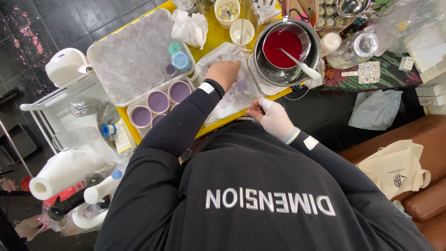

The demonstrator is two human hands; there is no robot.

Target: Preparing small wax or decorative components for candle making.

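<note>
Clear plastic is what both hands are on: a crumpled clear plastic bag [241, 93] lies flat on the yellow counter [218, 35], just in front of the person, with small pale purple pieces showing faintly through it. The left hand [224, 72], bare below a black sleeve, rests knuckles-up on the far part of the bag with its fingers curled under. Whether it pinches the film or only presses it down I cannot tell. The right hand [274, 118], in a white glove, has its fingers closed on the bag's near edge at the rim of the counter.

Just right of the bag stands a steel pot [316, 51] holding a smaller pan of deep red liquid [282, 46], with a white-handled spoon [304, 69] leaning in it. To the left lies a tray of clear empty cups [134, 60], and beside it are cups filled with lilac [158, 101].

The step in hand looks like steadying and opening the bag to get at the pieces inside. Any further handling calls for a firm hold at the edge and a light touch on top, since the film is slack and the red pan sits close by the left hand.
</note>
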